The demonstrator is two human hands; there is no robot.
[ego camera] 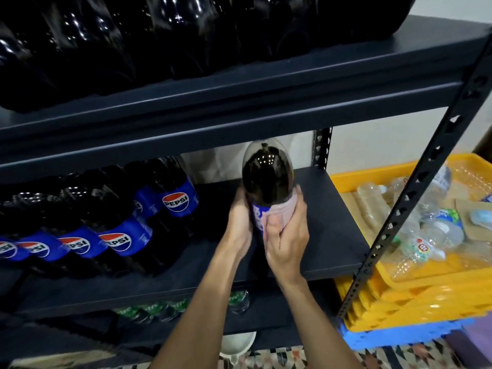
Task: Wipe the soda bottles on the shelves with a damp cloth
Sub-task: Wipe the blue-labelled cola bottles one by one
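Observation:
A dark cola bottle (267, 177) with a blue label stands on the middle shelf (327, 222), apart from the row. My left hand (239, 222) grips its left side at label height. My right hand (286, 235) presses a pink cloth (277, 211) around the label, fingers curled over the cloth and bottle. A row of several Pepsi bottles (125, 222) stands at the left of the same shelf. More dark bottles (159, 35) fill the top shelf. Green-labelled bottles (173, 307) show on the shelf below.
The dark metal rack has an upright post (415, 187) at the front right. Beyond it, stacked yellow trays (399, 294) hold empty clear plastic bottles (426, 230). A white bowl (237, 344) lies on the patterned floor below.

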